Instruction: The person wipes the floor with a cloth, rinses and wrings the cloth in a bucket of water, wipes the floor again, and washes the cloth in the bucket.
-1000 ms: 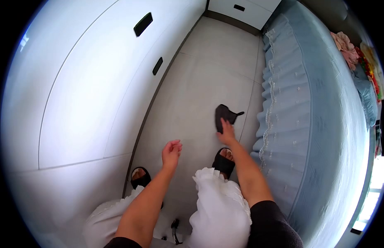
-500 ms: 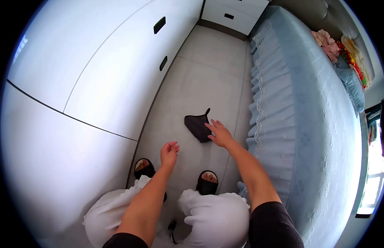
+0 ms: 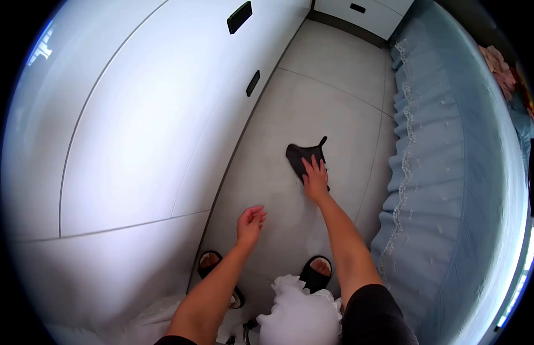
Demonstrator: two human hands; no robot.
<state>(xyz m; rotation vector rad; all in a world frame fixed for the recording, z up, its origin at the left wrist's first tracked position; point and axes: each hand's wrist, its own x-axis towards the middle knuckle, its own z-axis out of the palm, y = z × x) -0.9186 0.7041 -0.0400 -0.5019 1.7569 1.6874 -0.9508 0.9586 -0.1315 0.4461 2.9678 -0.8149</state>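
A flat black pouch-like piece with a small loop (image 3: 296, 154) lies on the floor in the middle of the head view. My right hand (image 3: 316, 179) is over it, fingers spread and reaching onto its surface, covering part of its right side. Whether the fingertips press on it or hover just above, I cannot tell. Nearer to me and to the left, my left hand (image 3: 251, 225) hangs above the floor, its fingers loosely curled with nothing seen in them.
Light grey tiles form the floor (image 3: 330, 75). Along the left runs a glossy white cabinet (image 3: 140, 144) with black handles. On the right stands a bed with a pale blue frilled cover (image 3: 431, 167). My feet are in black slippers (image 3: 316, 279) below my hands.
My right hand has moved from the black piece's right edge onto it. The left hand's fingers look a little more curled. The view has shifted, so the floor appears further right.
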